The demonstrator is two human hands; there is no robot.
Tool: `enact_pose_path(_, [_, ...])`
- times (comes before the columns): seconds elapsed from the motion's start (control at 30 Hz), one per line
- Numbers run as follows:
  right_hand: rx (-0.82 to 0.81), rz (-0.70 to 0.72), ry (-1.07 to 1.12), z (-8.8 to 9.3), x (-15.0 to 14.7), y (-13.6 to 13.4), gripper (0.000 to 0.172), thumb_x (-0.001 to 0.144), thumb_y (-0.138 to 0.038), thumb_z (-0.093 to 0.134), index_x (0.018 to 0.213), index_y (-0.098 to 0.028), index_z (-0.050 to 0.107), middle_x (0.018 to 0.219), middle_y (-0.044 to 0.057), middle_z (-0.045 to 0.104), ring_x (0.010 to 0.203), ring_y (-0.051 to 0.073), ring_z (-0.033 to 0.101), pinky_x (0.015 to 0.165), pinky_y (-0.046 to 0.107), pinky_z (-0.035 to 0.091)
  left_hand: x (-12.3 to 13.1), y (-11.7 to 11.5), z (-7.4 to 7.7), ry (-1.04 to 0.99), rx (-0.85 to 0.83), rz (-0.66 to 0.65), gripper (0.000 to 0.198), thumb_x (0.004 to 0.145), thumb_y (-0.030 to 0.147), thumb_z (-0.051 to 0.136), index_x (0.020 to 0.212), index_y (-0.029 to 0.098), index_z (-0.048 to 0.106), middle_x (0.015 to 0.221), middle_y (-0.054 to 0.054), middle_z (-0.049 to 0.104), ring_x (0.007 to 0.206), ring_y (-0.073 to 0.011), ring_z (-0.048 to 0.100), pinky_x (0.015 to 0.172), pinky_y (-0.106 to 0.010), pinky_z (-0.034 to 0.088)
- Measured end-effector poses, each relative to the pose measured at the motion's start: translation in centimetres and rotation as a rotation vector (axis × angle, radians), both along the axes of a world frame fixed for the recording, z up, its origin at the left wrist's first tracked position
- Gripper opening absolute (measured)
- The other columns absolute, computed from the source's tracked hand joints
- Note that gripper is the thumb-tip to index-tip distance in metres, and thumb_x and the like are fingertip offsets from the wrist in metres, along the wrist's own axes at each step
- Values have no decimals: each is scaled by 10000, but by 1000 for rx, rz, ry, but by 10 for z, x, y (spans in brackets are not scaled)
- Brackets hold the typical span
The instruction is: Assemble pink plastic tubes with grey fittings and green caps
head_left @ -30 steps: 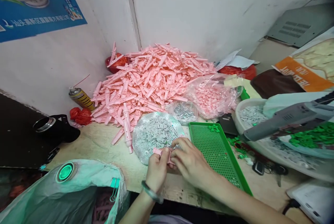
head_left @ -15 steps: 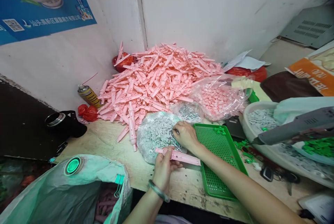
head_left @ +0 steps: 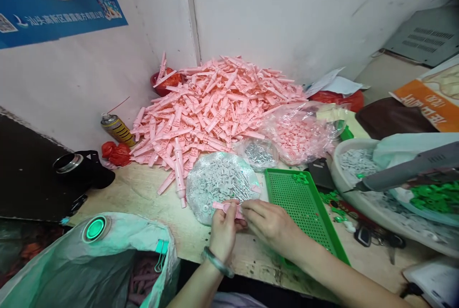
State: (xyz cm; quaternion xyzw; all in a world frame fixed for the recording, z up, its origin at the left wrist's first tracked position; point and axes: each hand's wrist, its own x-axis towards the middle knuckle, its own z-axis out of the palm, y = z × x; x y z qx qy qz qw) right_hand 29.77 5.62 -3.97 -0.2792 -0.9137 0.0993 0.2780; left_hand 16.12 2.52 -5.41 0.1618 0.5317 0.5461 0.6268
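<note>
My left hand [head_left: 224,231] is closed around a long pink toy flute piece [head_left: 219,205], with one end showing past the thumb. Pinched fingers of my right hand [head_left: 274,226] meet the same piece from the right; whatever is between the fingertips is hidden. Just beyond both hands lies a round clear plastic wrapping [head_left: 191,198] holding small grey parts [head_left: 215,179] and a bunch of thin metal pins [head_left: 242,186]. A whole pink toy flute [head_left: 180,171] lies left of it.
A big heap of pink flute pieces [head_left: 215,102] fills the back. A green perforated tray [head_left: 297,203] sits under my right forearm's side. Right are a white basin [head_left: 337,164], a grey tool [head_left: 394,174] and keys [head_left: 390,241]. An open sack [head_left: 143,231] stands left.
My right hand has left the metal pins and come down to the pink flute piece in my left hand. The view has shifted slightly.
</note>
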Motion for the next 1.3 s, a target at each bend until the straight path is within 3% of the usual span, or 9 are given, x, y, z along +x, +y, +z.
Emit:
enact_pose_path(0.13, [15, 12, -85, 11, -2, -9, 228, 880, -68, 453, 977, -109, 655, 913, 118, 667, 854, 221, 603, 733, 357, 553, -2, -2, -1, 48, 16, -49, 422, 691, 481, 743, 888, 120, 650, 732, -53, 695, 669, -185, 650, 529, -244, 468])
enact_pose_path(0.23, [-185, 20, -194, 26, -5, -15, 333, 754, -94, 552, 1073, -107, 647, 1146, 142, 624, 1097, 284, 523, 942, 458, 488, -9, -5, -2, 27, 3, -34, 441, 672, 488, 757, 885, 123, 634, 710, -43, 690, 626, -171, 638, 537, -250, 471])
enact_pose_path(0.33, [-384, 49, -196, 29, -8, -6, 270, 775, -104, 554, 1009, -164, 675, 1189, 99, 604, 1088, 241, 534, 927, 406, 485, -14, -10, -4, 11, -41, -7, 489, 645, 506, 772, 900, 120, 614, 647, -18, 667, 541, -146, 609, 515, -246, 459])
enact_pose_path(0.5, [-363, -326, -247, 0, -16, 47, 242, 904, -89, 472, 936, -164, 699, 984, 91, 651, 917, 210, 588, 794, 327, 478, -11, -14, -2, 19, -59, -19, 573, 621, 552, 769, 950, 120, 585, 596, -4, 653, 520, -168, 629, 479, -251, 438])
enact_pose_path(0.67, [-366, -354, -291, -21, -28, 82, 213, 847, -87, 554, 705, -175, 687, 864, 110, 657, 882, 246, 575, 750, 330, 442, -9, -7, 4, 49, -18, -49, 520, 635, 551, 761, 905, 138, 594, 576, 3, 649, 545, -182, 643, 473, -253, 437])
enact_pose_path(0.83, [-468, -321, -200, -5, -23, 63, 146, 860, -97, 550, 821, -179, 664, 862, 49, 658, 843, 187, 604, 741, 284, 457, -12, -3, 2, 65, -21, -6, 545, 668, 567, 735, 958, 124, 604, 576, 7, 644, 529, -166, 627, 487, -252, 453])
enact_pose_path(0.97, [-780, -138, 31, 5, -14, 31, 110, 856, -109, 577, 801, -189, 628, 816, -3, 630, 776, 140, 607, 717, 254, 476, -11, -2, -3, 89, -8, -17, 541, 696, 571, 716, 959, 108, 623, 662, -31, 679, 555, -168, 632, 499, -257, 463])
enact_pose_path(1.2, [-958, -180, 320, -4, -8, 12, 119, 827, -85, 573, 775, -185, 610, 839, 5, 573, 798, 150, 575, 748, 287, 467, -3, -1, -6, 120, 45, -83, 537, 716, 583, 697, 971, 113, 644, 737, -61, 706, 580, -175, 634, 508, -255, 471])
enact_pose_path(1.3, [-951, -189, 350, -8, -9, 9, 112, 827, -106, 571, 759, -189, 603, 833, 8, 575, 811, 157, 578, 760, 295, 471, -4, -3, -6, 143, 69, -96, 540, 731, 585, 682, 990, 113, 644, 791, -79, 716, 625, -191, 646, 520, -260, 475])
